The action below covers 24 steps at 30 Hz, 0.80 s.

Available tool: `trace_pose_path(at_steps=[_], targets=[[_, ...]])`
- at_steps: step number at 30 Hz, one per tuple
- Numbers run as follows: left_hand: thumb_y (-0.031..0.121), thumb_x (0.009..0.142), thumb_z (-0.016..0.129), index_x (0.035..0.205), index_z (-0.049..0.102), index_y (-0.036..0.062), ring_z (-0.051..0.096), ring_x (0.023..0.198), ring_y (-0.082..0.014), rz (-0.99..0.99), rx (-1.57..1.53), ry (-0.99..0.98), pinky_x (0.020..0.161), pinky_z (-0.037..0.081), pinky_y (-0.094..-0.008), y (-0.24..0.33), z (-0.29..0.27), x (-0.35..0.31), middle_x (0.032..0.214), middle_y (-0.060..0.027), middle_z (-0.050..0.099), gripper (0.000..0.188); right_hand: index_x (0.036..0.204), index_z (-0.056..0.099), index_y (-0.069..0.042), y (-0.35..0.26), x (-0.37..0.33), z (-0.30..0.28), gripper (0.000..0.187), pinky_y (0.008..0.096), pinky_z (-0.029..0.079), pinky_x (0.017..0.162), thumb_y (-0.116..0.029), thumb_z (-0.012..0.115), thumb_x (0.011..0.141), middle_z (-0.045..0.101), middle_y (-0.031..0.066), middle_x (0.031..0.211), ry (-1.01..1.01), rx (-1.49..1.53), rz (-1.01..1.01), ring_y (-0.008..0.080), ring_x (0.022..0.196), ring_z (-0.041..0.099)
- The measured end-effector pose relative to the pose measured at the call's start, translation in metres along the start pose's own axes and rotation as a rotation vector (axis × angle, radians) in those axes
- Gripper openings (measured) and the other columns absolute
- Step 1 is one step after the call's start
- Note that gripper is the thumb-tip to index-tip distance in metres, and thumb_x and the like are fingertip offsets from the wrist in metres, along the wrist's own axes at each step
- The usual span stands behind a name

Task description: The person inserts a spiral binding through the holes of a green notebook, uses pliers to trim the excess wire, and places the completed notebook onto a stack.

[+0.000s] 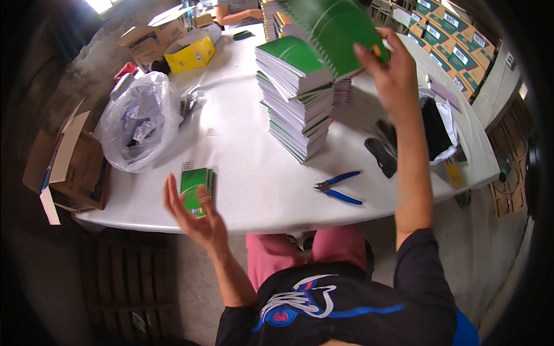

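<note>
Pinched by its edge in my right hand (391, 66) is a green spiral notebook (340, 34), lifted over the tall stack. That stack of green-covered notebooks (297, 98) stands on the white table, its layers slightly askew, with the raised notebook hiding part of its top. My left hand (199, 216) hovers at the near table edge, fingers spread and holding nothing. Just behind it lies a small green spiral notebook (197, 180), partly covered by the fingers. Blue-handled cutting pliers (339, 188) rest with handles apart to the right of the stack.
A clear plastic bag of scraps (141, 121) and an open cardboard box (78, 164) occupy the left side. A yellow box (190, 53) stands farther back. Black spiral coils (434, 130) lie at right. Across the table sits another person (234, 12). Stacked cartons (453, 43) stand beyond.
</note>
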State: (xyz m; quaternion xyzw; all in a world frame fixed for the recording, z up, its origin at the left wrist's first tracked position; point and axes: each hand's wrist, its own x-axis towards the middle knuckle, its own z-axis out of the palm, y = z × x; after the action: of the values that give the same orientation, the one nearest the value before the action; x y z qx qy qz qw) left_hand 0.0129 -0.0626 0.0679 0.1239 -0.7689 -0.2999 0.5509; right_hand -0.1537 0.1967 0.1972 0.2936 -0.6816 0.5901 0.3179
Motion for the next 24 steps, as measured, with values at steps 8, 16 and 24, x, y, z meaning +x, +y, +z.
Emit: trace_pose_path(at_steps=[8,16,24], targets=[[0.004,0.090,0.057,0.112,0.051,-0.0005,0.057,0.095,-0.0105,-0.440,-0.963,-0.435,0.083,0.042,-0.0233,0.046,0.045,-0.030,0.101,-0.0076,0.063,0.023,0.111,0.056,-0.004,0.006,-0.158,0.016,0.031,0.0264,0.049,0.075,-0.017,0.066,0.084,0.064,0.0067,0.094,-0.405,0.166,0.395,0.0123,0.080,0.062],[0.008,0.081,0.055,0.099,0.056,0.0162,0.047,0.111,-0.0204,0.266,0.329,-0.968,0.099,0.015,-0.0619,0.018,0.042,-0.048,0.105,-0.0020,0.053,0.019,0.120,0.054,-0.013,0.163,-0.132,-0.099,0.041,0.0454,0.044,0.088,-0.025,0.064,0.082,0.057,0.0120,0.114,-0.367,-1.354,0.554,0.0345,0.108,0.053],[0.061,0.051,0.080,0.083,0.049,0.0071,0.030,0.122,-0.0353,0.248,0.130,-0.379,0.098,0.023,-0.0523,0.010,0.070,-0.100,0.116,-0.0124,0.044,0.070,0.107,0.061,-0.007,0.158,-0.091,-0.116,0.028,0.0475,0.051,0.076,-0.004,0.051,0.082,0.065,0.0206,0.091,-0.460,-1.417,0.387,0.0396,0.087,0.063]])
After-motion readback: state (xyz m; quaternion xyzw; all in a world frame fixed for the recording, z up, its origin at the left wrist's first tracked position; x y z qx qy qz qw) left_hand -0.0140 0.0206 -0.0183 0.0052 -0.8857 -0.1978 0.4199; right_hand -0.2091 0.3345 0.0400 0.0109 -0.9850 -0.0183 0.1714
